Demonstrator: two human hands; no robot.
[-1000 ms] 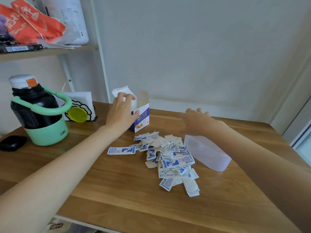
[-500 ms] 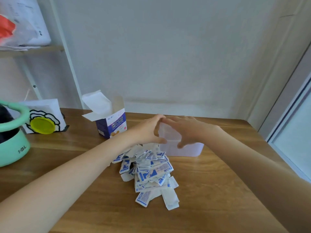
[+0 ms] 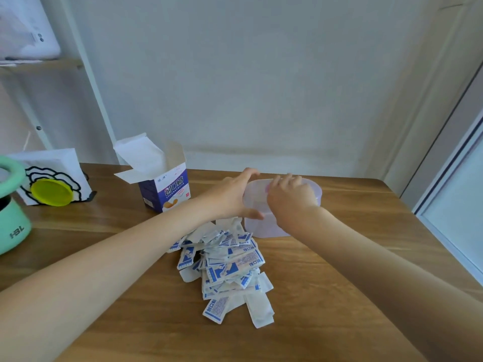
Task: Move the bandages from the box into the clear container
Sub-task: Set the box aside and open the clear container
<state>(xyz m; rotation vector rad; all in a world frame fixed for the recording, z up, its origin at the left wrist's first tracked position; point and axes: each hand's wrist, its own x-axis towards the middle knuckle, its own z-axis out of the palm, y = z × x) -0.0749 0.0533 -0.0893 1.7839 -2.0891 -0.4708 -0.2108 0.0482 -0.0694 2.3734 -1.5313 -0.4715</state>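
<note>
Right hand (image 3: 290,198) hides much of the clear container (image 3: 264,226).

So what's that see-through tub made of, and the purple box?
The clear container looks like frosted, slightly cloudy plastic; the fingers show through its wall. The bandage box seems to be thin printed cardboard: its open flaps are creased and plain white inside.

right hand (image 3: 290,197) blocks most of the clear container (image 3: 264,226), and the mint jug (image 3: 11,226) is cropped by the left edge.
</note>
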